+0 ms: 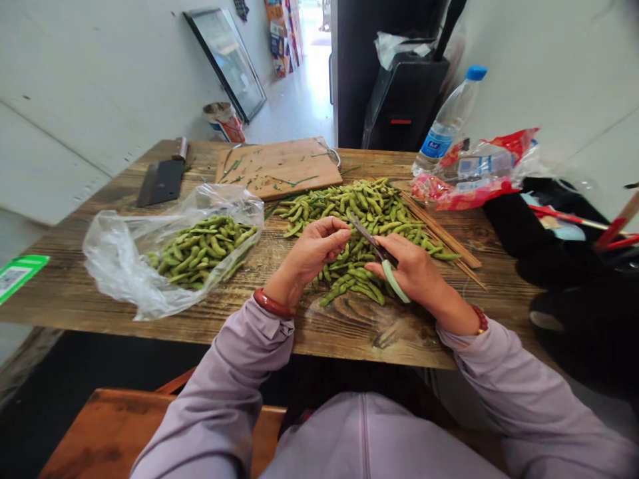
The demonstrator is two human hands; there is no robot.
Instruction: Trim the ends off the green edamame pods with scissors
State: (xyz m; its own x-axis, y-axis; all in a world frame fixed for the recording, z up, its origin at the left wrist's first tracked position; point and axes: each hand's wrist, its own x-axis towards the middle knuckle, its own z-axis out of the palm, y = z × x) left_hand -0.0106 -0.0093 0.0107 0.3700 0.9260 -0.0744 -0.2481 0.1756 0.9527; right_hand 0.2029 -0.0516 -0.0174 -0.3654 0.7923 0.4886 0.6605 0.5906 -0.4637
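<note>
Print I cannot read
The blue label (pixel 436 145) on the plastic bottle (pixel 453 110), the green-edged card (pixel 20 276) at my left and the red plastic wrapper (pixel 474 195) show only blurred, illegible markings.

The right hand (pixel 413 267) holds scissors (pixel 364 231) near the left hand (pixel 318 245), above heaped green pods (pixel 373 198) on a wooden table (pixel 344 338).

Counts: hands (pixel 323 243), 2; scissors (pixel 382 253), 1 pair; pod heaps (pixel 372 199), 2, individual pods uncountable; cutting board (pixel 294 165), 1; cleaver (pixel 162 181), 1; upright bottle (pixel 446 123), 1
</note>
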